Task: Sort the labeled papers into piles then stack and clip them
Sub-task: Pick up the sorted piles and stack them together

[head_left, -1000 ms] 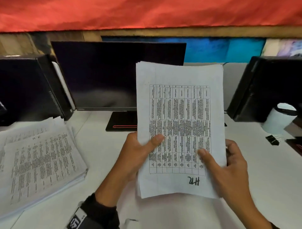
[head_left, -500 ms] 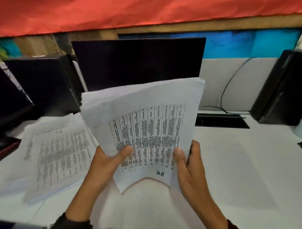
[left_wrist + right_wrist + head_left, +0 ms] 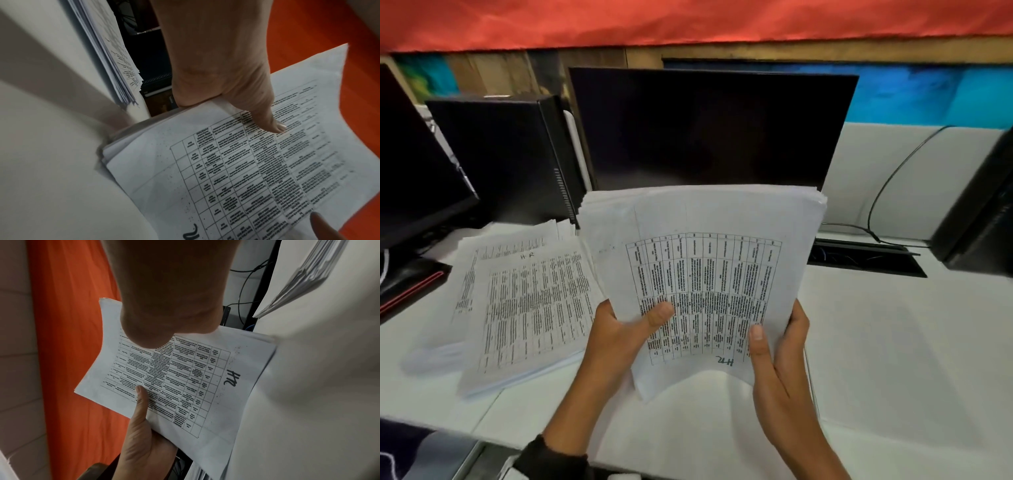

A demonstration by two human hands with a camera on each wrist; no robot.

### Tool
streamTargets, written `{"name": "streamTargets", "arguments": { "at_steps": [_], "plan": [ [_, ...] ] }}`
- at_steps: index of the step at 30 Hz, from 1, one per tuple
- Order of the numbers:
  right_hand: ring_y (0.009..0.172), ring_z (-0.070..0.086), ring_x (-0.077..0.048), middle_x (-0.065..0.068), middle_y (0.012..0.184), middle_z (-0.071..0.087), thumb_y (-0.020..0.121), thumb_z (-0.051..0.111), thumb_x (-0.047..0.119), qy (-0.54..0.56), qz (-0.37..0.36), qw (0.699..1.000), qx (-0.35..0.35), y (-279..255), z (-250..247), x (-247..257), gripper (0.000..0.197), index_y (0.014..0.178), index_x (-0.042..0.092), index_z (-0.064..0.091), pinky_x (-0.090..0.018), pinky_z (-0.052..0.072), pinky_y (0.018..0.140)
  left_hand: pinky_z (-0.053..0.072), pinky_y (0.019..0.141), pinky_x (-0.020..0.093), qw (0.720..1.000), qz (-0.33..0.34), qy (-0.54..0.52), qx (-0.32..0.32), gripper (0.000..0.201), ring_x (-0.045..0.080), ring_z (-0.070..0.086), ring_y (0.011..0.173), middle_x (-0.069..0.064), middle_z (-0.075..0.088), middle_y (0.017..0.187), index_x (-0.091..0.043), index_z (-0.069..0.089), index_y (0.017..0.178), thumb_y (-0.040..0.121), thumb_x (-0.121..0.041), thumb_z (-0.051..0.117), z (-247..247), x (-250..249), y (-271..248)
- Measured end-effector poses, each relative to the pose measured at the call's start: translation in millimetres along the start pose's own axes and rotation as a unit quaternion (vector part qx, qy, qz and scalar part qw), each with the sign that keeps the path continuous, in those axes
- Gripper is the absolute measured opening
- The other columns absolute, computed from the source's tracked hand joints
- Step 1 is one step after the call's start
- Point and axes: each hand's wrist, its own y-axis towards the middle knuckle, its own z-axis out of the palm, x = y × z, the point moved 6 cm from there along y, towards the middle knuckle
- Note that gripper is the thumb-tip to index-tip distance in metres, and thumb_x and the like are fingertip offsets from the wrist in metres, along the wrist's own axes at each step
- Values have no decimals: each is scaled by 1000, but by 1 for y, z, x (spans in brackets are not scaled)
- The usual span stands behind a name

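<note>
A white counter (image 3: 876, 342) runs beneath a red cloth (image 3: 688, 20) hung across the top of the scene, with a dark monitor (image 3: 709, 130) standing just beyond the hands. The left hand (image 3: 619, 339) and the right hand (image 3: 780, 363) together hold a thick sheaf of papers (image 3: 709, 274) tilted up off the counter, one hand at each lower side edge. Each thumb lies across the printed table on the top sheet while the other fingers curl behind the sheaf, so both hands are closed around it. The bottom edge bows upward between the hands, and a handwritten label (image 3: 724, 360) sits near that edge, close to the right thumb. In the left wrist view the left thumb (image 3: 273, 125) presses flat on the print. To the left of the left hand, a pile of printed papers (image 3: 524, 308) lies flat on the counter, its sheets fanned unevenly. A black computer case (image 3: 510, 154) stands behind that pile. Beyond the right hand a black cable (image 3: 887, 192) curves down the grey partition.
</note>
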Motion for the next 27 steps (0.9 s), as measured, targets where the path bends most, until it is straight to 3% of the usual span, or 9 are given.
{"name": "streamTargets", "arguments": {
  "at_steps": [3,6,11,13,15,17,19,24,27],
  "plan": [
    [141,50,-5,13,153,49,112,40,41,-29,11,1000,-6,-1,-2,-8,44,153,40,26,-29,46,114,52,91,22,999,34,-9,26,68,-5,72,101,-25,77,104,-39,66,112,55,-57,98,5,-7,-6],
    [129,58,-4,13,139,58,112,37,39,-43,16,999,-8,1,-4,-10,27,139,43,37,-26,51,103,56,83,30,997,71,-5,-38,39,-2,74,83,-14,80,88,-23,71,106,75,-42,84,6,-11,-19],
    [113,65,2,28,119,65,111,37,35,-63,1,998,-9,2,3,-7,19,128,43,42,-10,49,87,46,101,68,992,103,20,-70,49,60,51,111,36,54,111,-6,61,127,105,-49,54,12,-3,-36],
    [113,66,0,26,119,66,112,37,34,-70,-3,997,-14,2,5,-9,19,129,38,43,-12,51,87,42,104,71,993,96,32,-53,51,62,46,115,38,50,117,-5,58,129,106,-50,52,13,-4,-34],
    [116,67,-4,24,123,67,113,38,31,-72,-9,997,-18,2,5,-10,21,132,36,42,-18,54,91,49,101,63,994,101,30,-40,39,50,60,113,28,62,109,-11,61,129,104,-41,55,12,-5,-32],
    [117,67,-5,24,123,67,113,38,30,-71,-12,997,-23,2,2,-12,21,132,38,42,-18,54,92,55,98,39,993,105,41,-25,34,18,71,100,2,76,102,-19,63,130,101,-37,58,9,-5,-30],
    [115,67,-5,24,123,67,112,37,32,-79,-11,997,-24,3,-1,-14,21,131,40,43,-19,55,90,52,96,28,992,104,66,-11,45,10,70,98,-12,77,102,-19,61,134,101,-50,62,6,-2,-27],
    [109,70,-8,20,119,70,113,37,35,-99,-8,995,-4,4,-2,-14,20,125,49,43,-35,61,89,47,108,36,995,77,70,8,37,5,65,124,-13,74,125,-29,58,137,104,-45,58,8,-3,-27],
    [99,74,-10,16,114,73,114,38,36,-134,-34,990,-8,14,-16,2,14,124,37,47,-41,63,80,44,115,41,991,94,87,27,49,-1,60,124,-13,72,117,-24,56,140,104,-56,53,18,-14,-28]
  ]
}}
